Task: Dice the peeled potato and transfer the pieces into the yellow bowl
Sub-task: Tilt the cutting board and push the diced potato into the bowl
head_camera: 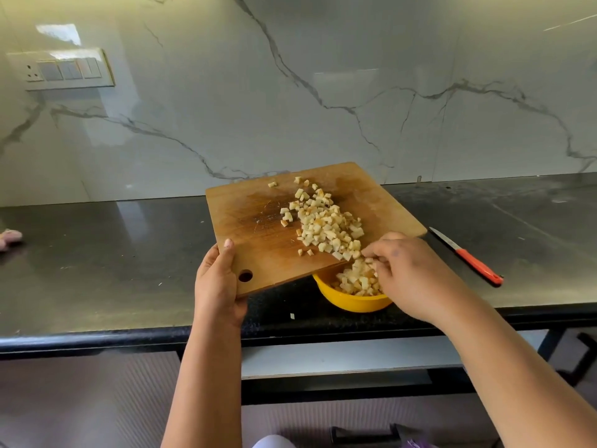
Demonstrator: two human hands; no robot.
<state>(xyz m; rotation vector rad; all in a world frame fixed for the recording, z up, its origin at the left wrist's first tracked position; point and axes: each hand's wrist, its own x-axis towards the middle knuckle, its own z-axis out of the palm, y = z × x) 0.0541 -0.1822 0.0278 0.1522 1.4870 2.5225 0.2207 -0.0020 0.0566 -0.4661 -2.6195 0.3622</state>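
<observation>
Diced potato pieces (326,226) lie on the tilted cutting board (258,250) (some already in the yellow bowl (352,302) beneath its near-right edge). The left hand (218,282) grips the board's near-left corner; the right hand (410,276), fingers curled, touches the nearest pieces.

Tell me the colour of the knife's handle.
Red-orange, on the knife lying on the counter; the head view shows it.
</observation>
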